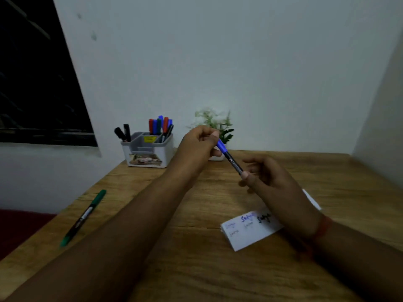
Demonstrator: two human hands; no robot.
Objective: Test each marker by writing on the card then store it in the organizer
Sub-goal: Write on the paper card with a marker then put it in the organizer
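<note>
Both hands hold a blue-capped marker with a black barrel (233,162) above the wooden table. My left hand (199,141) pinches its blue cap end; my right hand (267,178) grips the lower end of the barrel. Under my right wrist lies the white card (246,233), with several words written on it in blue, black and faint ink. The white and grey organizer (148,152) stands at the back left of the table and holds several markers, red, blue, green and black. A green marker (84,216) lies loose on the table at the left.
A small potted plant (220,127) stands at the back, just behind my left hand. The wooden table (196,269) ends at a left edge close to the green marker. A wall closes in the right side; a dark window is at upper left.
</note>
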